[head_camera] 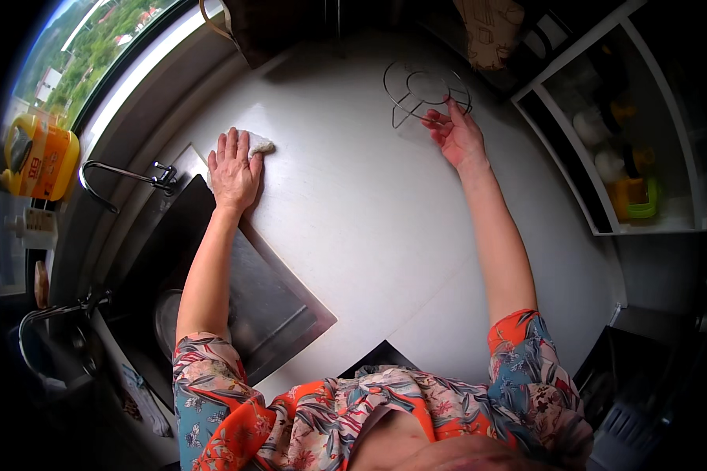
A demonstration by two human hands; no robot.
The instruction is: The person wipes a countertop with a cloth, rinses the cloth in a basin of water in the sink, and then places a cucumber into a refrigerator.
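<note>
My left hand [234, 171] presses flat on a white cloth [261, 144], which lies on the pale countertop [353, 194] beside the sink's back corner. Much of the cloth is hidden beneath the palm and fingers. Farther right, my right hand [461, 132] grips the edge of a round wire rack [427, 88] with bent wire legs, near the back of the counter. Thumb and fingers meet at the rack's near right rim.
A dark sink [265, 288] with a chrome faucet [166, 178] lies at left, a round metal vessel [168, 318] partly seen in it. A yellow jug [44, 156] stands by the window. A glass-fronted cabinet [624, 135] is at right. A dark bag [271, 26] stands at the back.
</note>
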